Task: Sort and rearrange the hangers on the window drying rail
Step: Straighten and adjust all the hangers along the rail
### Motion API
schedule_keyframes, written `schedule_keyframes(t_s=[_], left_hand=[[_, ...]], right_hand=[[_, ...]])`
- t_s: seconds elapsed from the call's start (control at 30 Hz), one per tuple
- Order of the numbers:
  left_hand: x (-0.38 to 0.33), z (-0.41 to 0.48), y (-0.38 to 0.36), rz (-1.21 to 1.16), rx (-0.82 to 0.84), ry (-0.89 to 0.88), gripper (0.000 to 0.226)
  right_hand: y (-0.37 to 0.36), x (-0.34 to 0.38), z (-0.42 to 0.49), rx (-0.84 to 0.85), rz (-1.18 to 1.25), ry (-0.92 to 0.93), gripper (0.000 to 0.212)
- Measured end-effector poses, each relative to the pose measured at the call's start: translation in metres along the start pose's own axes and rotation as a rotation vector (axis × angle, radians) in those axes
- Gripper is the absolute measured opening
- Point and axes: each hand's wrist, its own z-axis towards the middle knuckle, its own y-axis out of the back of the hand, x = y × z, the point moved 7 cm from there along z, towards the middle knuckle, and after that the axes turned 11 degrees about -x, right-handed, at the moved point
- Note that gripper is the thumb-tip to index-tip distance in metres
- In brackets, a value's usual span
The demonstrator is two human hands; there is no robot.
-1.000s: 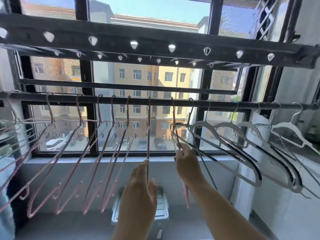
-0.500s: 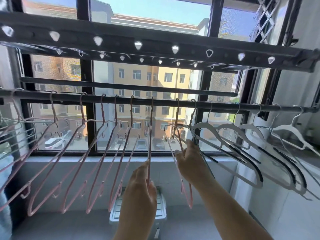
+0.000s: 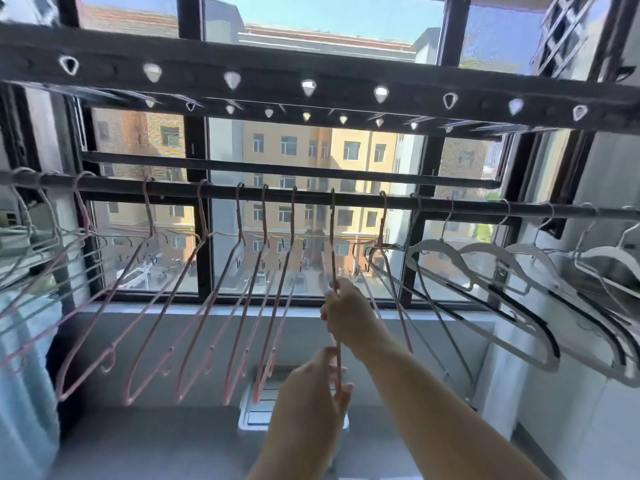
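A dark drying rail [image 3: 450, 204] runs across the window. Several pink hangers [image 3: 194, 306] hang from it on the left and middle, tilted. Several white and grey hangers [image 3: 485, 271] fill the right part. One pink hanger [image 3: 333, 237] hangs edge-on at the middle. My right hand [image 3: 346, 313] pinches it partway down, and my left hand [image 3: 311, 386] grips its lower end. Another pink hanger [image 3: 384, 244] hangs just right of it, passing behind my right forearm.
A dark perforated bar [image 3: 311, 88] spans overhead, in front of the window frame. Pale wire hangers [image 3: 20, 244] crowd the rail's far left above a blue cloth [image 3: 20, 375]. A white box [image 3: 252, 410] stands on the floor below my hands. A white wall [image 3: 588, 427] closes the right.
Earlier each hand held a different pink hanger; now both hold the same one. My left hand has come right under my right hand. The view has moved closer.
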Motion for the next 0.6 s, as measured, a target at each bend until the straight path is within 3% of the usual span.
schedule_keyframes(t_s=[0.2,0.6], left_hand=[[-0.013,-0.003,-0.007,-0.020,-0.053,-0.053,0.022],[-0.012,-0.006,0.001,-0.034,-0.062,-0.075,0.034]], right_hand=[[0.011,-0.008,0.007,-0.181,0.115,0.015,0.034],[0.010,-0.007,0.004,-0.126,0.108,0.006,0.032]])
